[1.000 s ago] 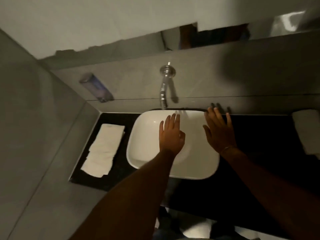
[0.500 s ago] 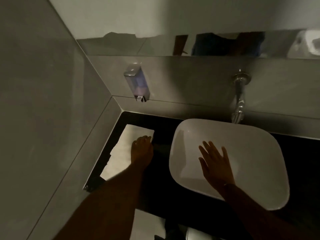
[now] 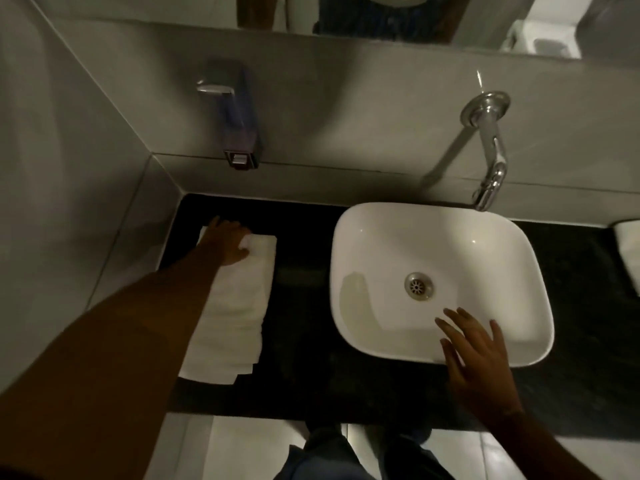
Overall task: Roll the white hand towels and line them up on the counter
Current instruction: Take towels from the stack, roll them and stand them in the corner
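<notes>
A stack of flat white hand towels (image 3: 239,306) lies on the black counter (image 3: 304,341), left of the sink. My left hand (image 3: 227,242) rests on the far end of the top towel, fingers curled over its far edge; my forearm covers the stack's left side. My right hand (image 3: 478,355) hovers with spread fingers over the near rim of the white sink (image 3: 374,244), holding nothing. Another white towel (image 3: 628,251) shows at the right edge of the counter.
A chrome wall tap (image 3: 490,150) reaches over the sink. A soap dispenser (image 3: 235,116) hangs on the grey tiled wall above the towels. A side wall closes the counter on the left. A mirror runs along the top.
My left hand has moved from the sink to the far end of the towel stack. My right hand has come back to the sink's near rim. The view has shifted left.
</notes>
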